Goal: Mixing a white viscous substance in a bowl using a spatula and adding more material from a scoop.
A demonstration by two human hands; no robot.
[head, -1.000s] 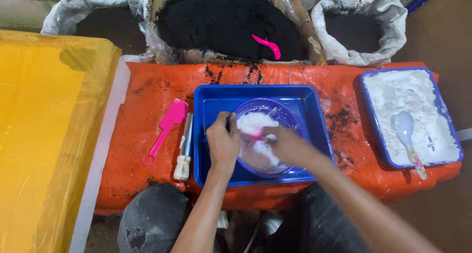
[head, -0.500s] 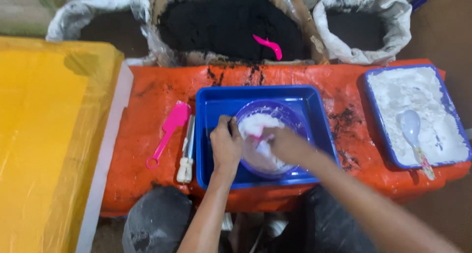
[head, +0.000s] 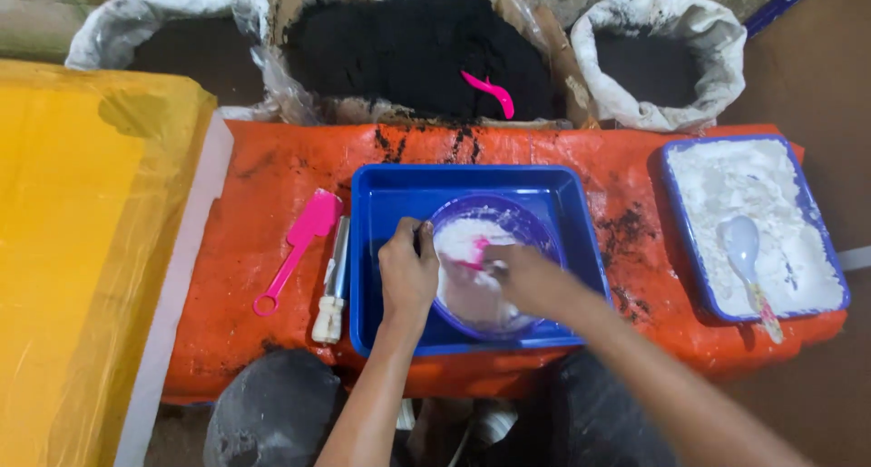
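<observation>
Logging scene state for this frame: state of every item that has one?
Bowl: inside blue tray, white powder in it.
Left hand: gripping bowl rim.
Right hand: holding pink tool in the powder.
Middle sack: open, dark soil, pink scoop on top.
Right tray: white powder, spoon lying on it.

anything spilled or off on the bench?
Yes. Dark soil-like crumbs are scattered on the orange plastic-covered bench: streaks just below the middle sack of black material, and a patch right of the blue rectangular tray. White powder stays inside the round purple bowl and the blue side tray.
</observation>
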